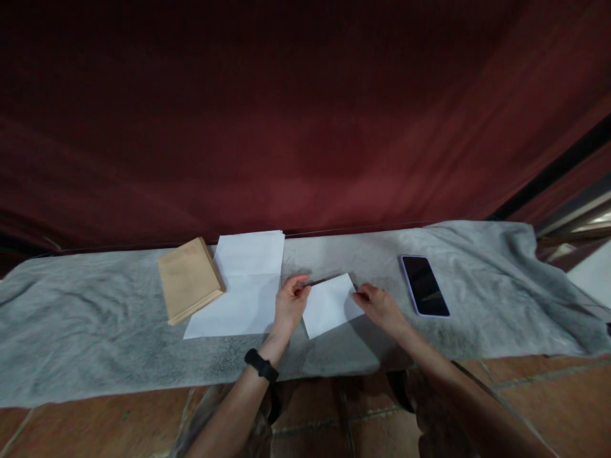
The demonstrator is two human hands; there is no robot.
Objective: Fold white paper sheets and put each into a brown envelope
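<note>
Between my hands is a folded sheet of white paper (332,306), tilted a little, over the grey cloth. My left hand (292,303), with a black band on its wrist, pinches the paper's upper left corner between thumb and fingers. On the other side my right hand (379,306) grips the paper's right edge, its fingers curled. Just left of my left hand lies a stack of white sheets (248,302) with a crease across the middle. A stack of brown envelopes (188,280) rests partly on the sheets' left side.
A phone (424,286) with a dark screen and a pale purple case lies to the right of my right hand. Grey cloth (95,318) covers the narrow bench. A dark red surface (305,127) rises behind it, and floor tiles (382,436) show below the front edge.
</note>
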